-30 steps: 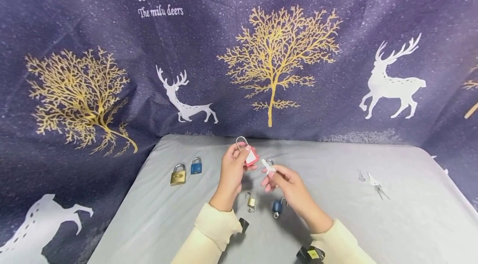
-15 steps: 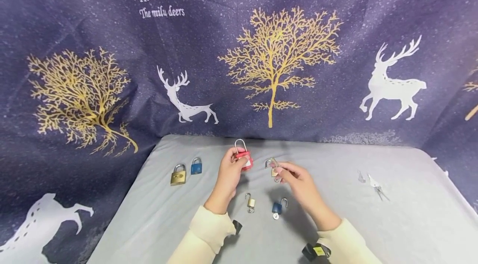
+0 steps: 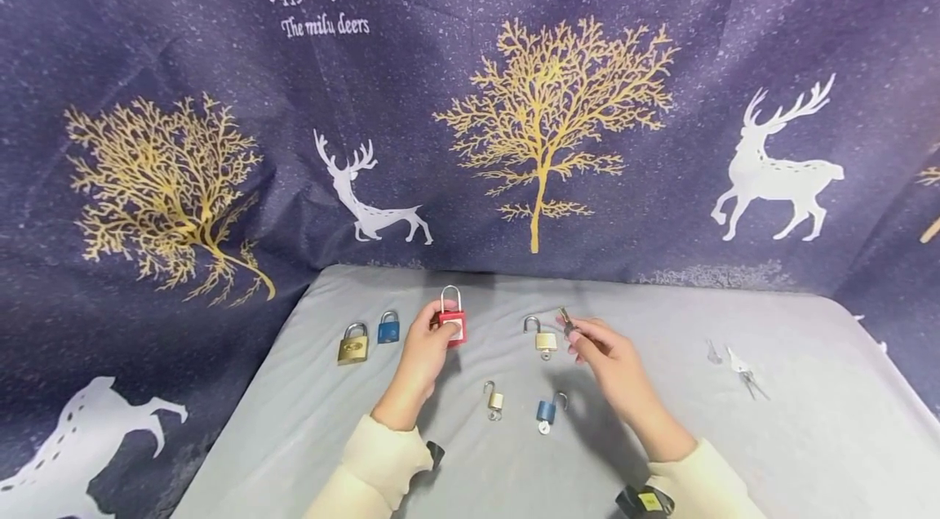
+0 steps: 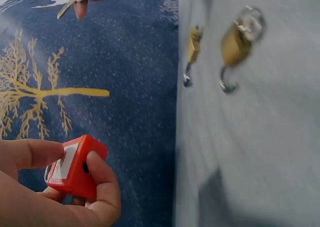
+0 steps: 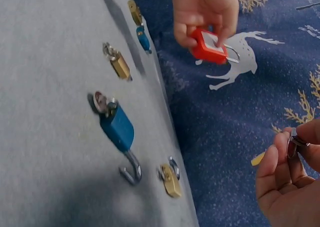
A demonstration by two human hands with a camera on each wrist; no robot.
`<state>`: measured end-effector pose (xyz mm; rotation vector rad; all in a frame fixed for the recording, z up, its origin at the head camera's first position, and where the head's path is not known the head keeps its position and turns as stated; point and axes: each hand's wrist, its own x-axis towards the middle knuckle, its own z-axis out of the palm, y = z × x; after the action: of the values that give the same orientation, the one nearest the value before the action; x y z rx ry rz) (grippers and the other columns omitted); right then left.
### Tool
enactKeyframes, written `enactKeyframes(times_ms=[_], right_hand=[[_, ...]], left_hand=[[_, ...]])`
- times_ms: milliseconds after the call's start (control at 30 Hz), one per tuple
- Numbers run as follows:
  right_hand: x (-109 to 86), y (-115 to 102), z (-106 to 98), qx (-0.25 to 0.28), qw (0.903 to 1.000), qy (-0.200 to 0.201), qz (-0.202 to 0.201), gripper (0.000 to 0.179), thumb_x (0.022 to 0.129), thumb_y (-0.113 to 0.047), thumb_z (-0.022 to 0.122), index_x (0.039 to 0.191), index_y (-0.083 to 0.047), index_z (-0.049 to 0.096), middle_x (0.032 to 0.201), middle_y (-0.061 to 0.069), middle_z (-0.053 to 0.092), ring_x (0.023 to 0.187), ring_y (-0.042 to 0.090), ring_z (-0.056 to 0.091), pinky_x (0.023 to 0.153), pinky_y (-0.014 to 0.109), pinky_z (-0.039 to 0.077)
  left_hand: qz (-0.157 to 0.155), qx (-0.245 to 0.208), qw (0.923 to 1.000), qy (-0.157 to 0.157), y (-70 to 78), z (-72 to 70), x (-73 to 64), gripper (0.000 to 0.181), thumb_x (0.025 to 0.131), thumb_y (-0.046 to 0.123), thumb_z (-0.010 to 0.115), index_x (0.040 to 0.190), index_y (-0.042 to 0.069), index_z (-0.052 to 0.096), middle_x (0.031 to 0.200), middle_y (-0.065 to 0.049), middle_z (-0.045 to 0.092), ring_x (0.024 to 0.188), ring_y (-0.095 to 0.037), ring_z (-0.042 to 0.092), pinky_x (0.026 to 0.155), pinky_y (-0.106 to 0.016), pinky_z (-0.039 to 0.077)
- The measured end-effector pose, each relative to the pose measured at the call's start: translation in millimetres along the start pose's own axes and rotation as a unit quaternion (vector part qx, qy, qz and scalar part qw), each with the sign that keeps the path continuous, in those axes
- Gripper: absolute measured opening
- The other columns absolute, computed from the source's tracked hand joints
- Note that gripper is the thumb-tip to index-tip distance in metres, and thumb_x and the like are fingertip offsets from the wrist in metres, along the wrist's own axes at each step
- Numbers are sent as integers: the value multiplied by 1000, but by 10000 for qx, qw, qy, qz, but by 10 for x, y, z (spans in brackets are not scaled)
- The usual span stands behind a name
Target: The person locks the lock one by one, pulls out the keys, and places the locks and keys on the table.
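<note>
The left hand [image 3: 424,349] holds a red lock [image 3: 460,323] just below the frame's middle. The right hand [image 3: 608,352], lower right of the middle, pinches a key [image 3: 564,313]. Three open locks [image 3: 546,342] lie lower middle on gray cloth [image 3: 661,388]. A closed gold lock [image 3: 352,350] and closed blue lock [image 3: 388,332] are lower left; loose keys [image 3: 746,376] are lower right.

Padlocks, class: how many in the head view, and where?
6: a red padlock in the left hand; closed gold padlock and closed blue padlock at left; open brass padlock near the right hand; lower in the picture, small brass padlock and open blue padlock.
</note>
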<state>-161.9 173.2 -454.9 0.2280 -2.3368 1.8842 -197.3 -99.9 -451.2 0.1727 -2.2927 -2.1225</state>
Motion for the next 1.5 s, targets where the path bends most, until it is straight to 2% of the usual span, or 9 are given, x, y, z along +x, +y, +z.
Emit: enactKeyframes(times_ms=[233,400,567,667,800,933,1200,1333,1500], right_hand=[[-44,8,-120,-200,9997,-35,146,30,99,-11,63,127,-1,65,92,-4,69,81,10,66,75,24,57],[-70,38,-212,-333,9994,14,126,28,98,-12,64,124,0,65,89,-4,69,79,8,67,74,25,57],[-95,71,-291,-325,9993,66,151,25,99,-10,63,120,2,66,92,-1,74,80,5,67,74,25,58],[-116,80,-339,-316,9992,125,208,22,99,-10,63,117,3,66,95,-1,76,81,4,67,76,25,58],[-142,103,-418,-468,9984,182,272,20,99,-12,63,114,2,66,95,-6,76,82,3,67,77,24,57],[-165,142,-492,-591,9975,150,348,21,100,-15,63,113,2,66,98,-8,74,83,4,67,77,26,58],[-215,220,-648,-817,9951,198,518,26,100,-21,64,116,0,68,97,-12,71,85,7,68,78,22,58],[-238,253,-746,-1013,9934,185,498,28,101,-23,63,119,-2,67,98,-15,70,86,12,68,77,22,58],[-282,289,-889,-1450,9880,263,454,28,101,-24,62,120,-4,67,96,-17,70,83,11,68,75,21,57]], left_hand=[[-12,305,9995,-7,-106,-222,-51,41,93,0,54,134,0,56,116,-21,63,94,-19,60,79,-32,55],[72,582,9983,16,-164,-380,-76,49,92,-3,56,141,-5,48,117,-23,60,92,-16,58,73,-23,56],[121,820,9965,90,-201,-561,-108,46,90,-7,57,135,-9,49,113,-22,58,88,-13,55,69,-18,54],[152,1318,9910,155,-219,-681,-150,40,89,-6,59,129,-7,55,108,-19,59,88,-14,54,69,-18,52],[238,2114,9769,203,-254,-838,-219,34,89,-2,63,122,-3,62,102,-15,61,89,-17,56,72,-21,49],[191,2602,9650,264,-296,-996,-274,31,87,0,65,118,-2,65,99,-13,65,88,-16,57,75,-23,48],[-242,3132,9494,-2,-346,-1279,-337,36,86,5,67,120,-6,62,97,-13,66,85,-17,59,71,-26,47],[-505,3226,9451,-127,-341,-1398,-359,37,88,7,66,122,-7,59,101,-14,64,90,-21,59,72,-28,47],[-635,3257,9430,-265,-347,-1478,-393,29,85,6,67,112,-5,60,95,-10,59,86,-20,55,72,-28,44]])
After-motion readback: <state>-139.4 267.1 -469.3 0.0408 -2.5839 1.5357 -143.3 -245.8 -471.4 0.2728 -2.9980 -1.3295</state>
